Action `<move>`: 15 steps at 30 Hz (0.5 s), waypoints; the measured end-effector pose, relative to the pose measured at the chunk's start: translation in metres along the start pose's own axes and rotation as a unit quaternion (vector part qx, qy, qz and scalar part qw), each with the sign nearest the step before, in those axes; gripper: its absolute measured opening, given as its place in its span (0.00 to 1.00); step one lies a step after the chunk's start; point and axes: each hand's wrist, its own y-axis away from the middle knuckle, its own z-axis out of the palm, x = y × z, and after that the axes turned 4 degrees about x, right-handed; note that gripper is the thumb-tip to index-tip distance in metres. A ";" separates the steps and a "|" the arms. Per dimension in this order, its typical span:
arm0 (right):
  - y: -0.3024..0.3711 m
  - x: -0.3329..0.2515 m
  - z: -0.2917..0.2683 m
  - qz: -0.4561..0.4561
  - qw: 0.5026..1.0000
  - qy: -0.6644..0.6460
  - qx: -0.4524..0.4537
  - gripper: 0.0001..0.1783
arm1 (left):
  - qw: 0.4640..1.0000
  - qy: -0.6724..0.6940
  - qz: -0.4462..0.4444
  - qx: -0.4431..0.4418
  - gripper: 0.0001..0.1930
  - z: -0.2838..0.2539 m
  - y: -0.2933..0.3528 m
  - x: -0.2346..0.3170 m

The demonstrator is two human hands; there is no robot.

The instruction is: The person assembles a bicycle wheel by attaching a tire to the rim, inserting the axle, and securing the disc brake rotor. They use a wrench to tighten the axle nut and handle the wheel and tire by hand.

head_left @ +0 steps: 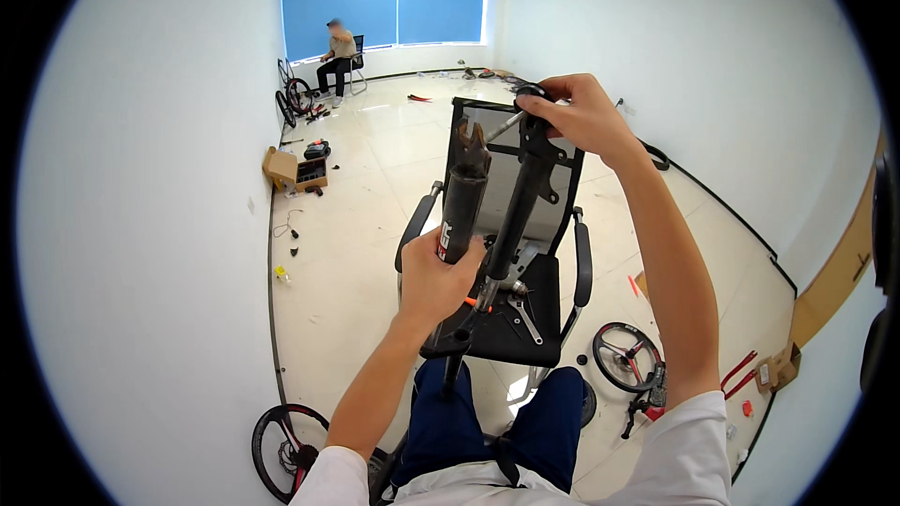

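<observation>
A black bicycle suspension fork [512,215] stands upside down in front of me, with its wheel ends up and its steerer tube [455,367] pointing down between my knees. My left hand [436,276] is wrapped round its left leg [464,211]. Up at the right leg's end, my right hand [581,117] pinches a round black part [532,92]. From there a thin metal rod [504,126] slants toward the left leg's end. Behind the fork, an adjustable wrench [526,319] and small loose pieces lie on the black seat of an office chair [525,349].
Wheels stand on the floor, one at lower left [286,454] and one at right [626,356] by red frame parts [739,375]. An open cardboard box [281,167] and a toolbox [311,173] sit by the left wall. A person [339,56] sits far back.
</observation>
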 end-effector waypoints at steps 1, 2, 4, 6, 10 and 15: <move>-0.002 -0.002 0.001 0.005 1.000 -0.014 -0.013 0.21 | 1.000 0.007 -0.003 -0.001 0.14 -0.003 0.000 -0.001; -0.003 -0.004 0.002 0.010 0.999 -0.029 -0.026 0.21 | 1.000 0.013 -0.003 -0.003 0.14 -0.004 0.000 -0.002; -0.006 -0.006 0.001 0.014 0.999 -0.026 -0.035 0.21 | 1.000 0.021 -0.003 -0.010 0.14 -0.005 -0.001 -0.006; -0.008 -0.008 0.000 0.016 0.998 -0.024 -0.051 0.21 | 0.999 0.021 -0.022 -0.013 0.13 -0.007 -0.001 -0.003; -0.014 -0.006 -0.005 0.028 0.997 -0.008 -0.073 0.24 | 0.998 0.069 0.001 0.002 0.15 -0.004 -0.004 -0.010; -0.015 -0.002 -0.017 0.063 0.993 0.028 -0.095 0.24 | 0.998 0.053 0.010 -0.015 0.13 -0.001 -0.006 -0.013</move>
